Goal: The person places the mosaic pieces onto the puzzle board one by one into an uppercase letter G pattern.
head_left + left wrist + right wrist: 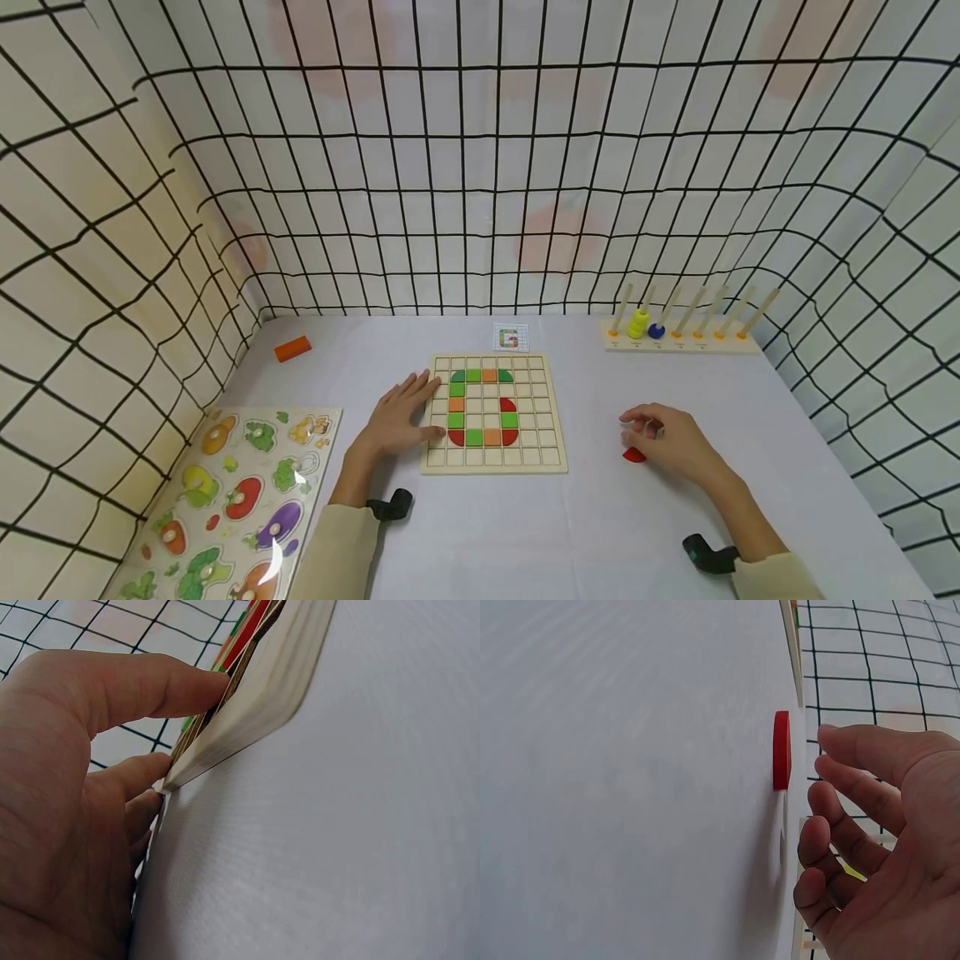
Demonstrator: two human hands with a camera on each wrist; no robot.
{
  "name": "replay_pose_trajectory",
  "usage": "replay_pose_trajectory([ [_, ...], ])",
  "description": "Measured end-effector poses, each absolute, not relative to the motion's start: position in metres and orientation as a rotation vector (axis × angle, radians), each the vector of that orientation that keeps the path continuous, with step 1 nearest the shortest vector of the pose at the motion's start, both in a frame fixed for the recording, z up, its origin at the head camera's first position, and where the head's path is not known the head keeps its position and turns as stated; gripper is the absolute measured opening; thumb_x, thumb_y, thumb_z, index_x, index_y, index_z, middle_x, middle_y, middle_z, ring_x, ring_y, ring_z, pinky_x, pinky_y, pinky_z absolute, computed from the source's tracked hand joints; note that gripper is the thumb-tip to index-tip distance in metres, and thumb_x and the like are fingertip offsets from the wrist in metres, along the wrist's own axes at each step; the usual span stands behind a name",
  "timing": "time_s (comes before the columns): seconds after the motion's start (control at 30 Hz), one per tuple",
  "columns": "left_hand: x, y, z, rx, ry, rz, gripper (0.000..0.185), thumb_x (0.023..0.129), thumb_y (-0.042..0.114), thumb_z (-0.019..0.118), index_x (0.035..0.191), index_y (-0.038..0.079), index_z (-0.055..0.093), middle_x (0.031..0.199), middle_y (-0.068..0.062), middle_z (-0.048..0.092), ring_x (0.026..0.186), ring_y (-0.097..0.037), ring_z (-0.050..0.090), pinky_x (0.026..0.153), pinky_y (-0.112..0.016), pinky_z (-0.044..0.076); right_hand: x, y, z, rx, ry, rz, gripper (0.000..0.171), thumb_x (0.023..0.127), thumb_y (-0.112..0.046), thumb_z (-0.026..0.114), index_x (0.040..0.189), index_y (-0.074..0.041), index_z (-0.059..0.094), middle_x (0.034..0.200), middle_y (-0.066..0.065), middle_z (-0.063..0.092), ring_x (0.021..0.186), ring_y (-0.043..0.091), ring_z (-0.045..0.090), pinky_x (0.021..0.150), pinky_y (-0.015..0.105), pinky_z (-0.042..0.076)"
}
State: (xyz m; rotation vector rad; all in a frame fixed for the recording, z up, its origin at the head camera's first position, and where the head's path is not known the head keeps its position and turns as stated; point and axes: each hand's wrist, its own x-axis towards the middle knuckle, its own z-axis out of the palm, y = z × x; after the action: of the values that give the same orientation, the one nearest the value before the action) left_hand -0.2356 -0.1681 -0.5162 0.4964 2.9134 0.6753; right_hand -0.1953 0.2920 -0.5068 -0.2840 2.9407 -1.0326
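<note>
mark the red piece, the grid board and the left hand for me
red piece (781,750), right wrist view, on its edge face.
grid board (551,462), head view, on a bare cell near its lower right corner.
left hand (397,417), head view, on the back of the hand.

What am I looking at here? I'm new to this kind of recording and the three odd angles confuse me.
There is no machine: a person works with two bare hands at a white table walled by a grid net. The wide picture comes from a camera on the person's head; the other two come from cameras strapped to each wrist.

The left hand rests with straight fingers on the left edge of a square wooden grid board holding green, orange and red tiles. The right hand hovers, fingers loosely curled, beside a small flat red wooden piece on the table; it holds nothing.

Also there: a colourful vegetable puzzle board, an orange block, a small pattern card and a wooden peg rack.
</note>
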Motion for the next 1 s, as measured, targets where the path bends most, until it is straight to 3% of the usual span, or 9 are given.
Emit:
replay_pose_trajectory([
  [0.1,-0.235,-0.168,-0.516,0.499,2.910,0.675,0.086,0.081,0.051,0.062,0.155,0.024,0.026,0.164,0.001,0.018,0.152,-0.024,0.012,0.122,-0.053,0.013,-0.191,0.299,-0.508,-0.322,2.921,-1.032,0.019,0.086,-0.017,0.071,0.106,-0.019,0.070,0.088,-0.005,0.063,0.076,0.011,0.054,0.062,0.021,0.045],
  [0.3,-0.236,-0.169,-0.517,0.507,2.919,0.670,0.086,0.082,0.052,0.062,0.155,0.024,0.026,0.164,0.002,0.018,0.152,-0.024,0.013,0.122,-0.053,0.013,-0.187,0.306,-0.509,-0.406,2.862,-1.033,0.031,0.082,0.000,0.065,0.106,-0.020,0.069,0.097,-0.006,0.068,0.080,0.010,0.052,0.066,0.020,0.046],
  [0.7,-0.239,-0.168,-0.513,0.492,2.914,0.683,0.087,0.081,0.052,0.061,0.155,0.024,0.025,0.164,0.002,0.017,0.153,-0.023,0.011,0.122,-0.052,0.012,-0.191,0.298,-0.511,-0.523,2.863,-0.967,0.030,0.080,-0.013,0.077,0.107,-0.025,0.070,0.097,-0.011,0.066,0.085,0.009,0.053,0.074,0.020,0.048],
  [1.0,-0.237,-0.168,-0.516,0.493,2.911,0.671,0.087,0.080,0.052,0.061,0.155,0.024,0.026,0.164,0.002,0.017,0.152,-0.023,0.013,0.121,-0.053,0.014,-0.189,0.288,-0.511,-0.675,2.745,-0.961,0.039,0.078,-0.006,0.073,0.108,-0.031,0.069,0.101,-0.015,0.064,0.091,0.006,0.054,0.081,0.021,0.049],
])
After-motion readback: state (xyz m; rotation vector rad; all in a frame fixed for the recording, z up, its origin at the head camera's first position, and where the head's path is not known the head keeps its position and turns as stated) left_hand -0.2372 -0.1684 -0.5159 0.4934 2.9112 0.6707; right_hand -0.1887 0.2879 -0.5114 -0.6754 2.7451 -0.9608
